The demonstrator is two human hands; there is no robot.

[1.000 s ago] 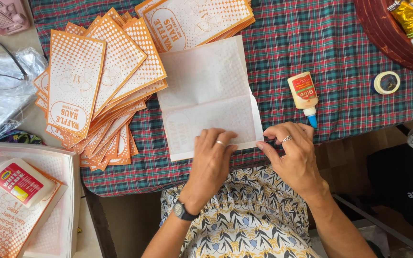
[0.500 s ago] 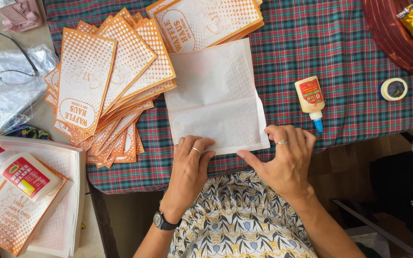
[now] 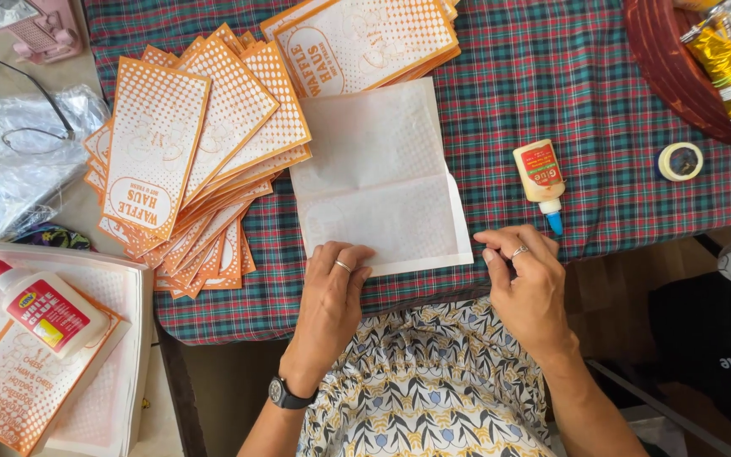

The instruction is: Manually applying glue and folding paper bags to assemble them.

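White paper bag (image 3: 378, 182) lies flat on the plaid cloth (image 3: 552, 93), bottom flap folded up, unglued as far as I can tell. Left hand (image 3: 332, 292) presses its lower edge with flat fingers; right hand (image 3: 528, 283), loosely curled and empty, sits beside its corner. Glue bottle (image 3: 539, 173) waits right of it; finished orange-dotted bags (image 3: 188, 152) fan out left.

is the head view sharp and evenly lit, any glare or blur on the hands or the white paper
Head view: soft, even light, no hard shadows; left hand, right hand and white paper sheet are crisp with no motion blur; slight glare only on the clear plastic bag and the gold foil packet; the edges bend slightly, as with a wide lens.
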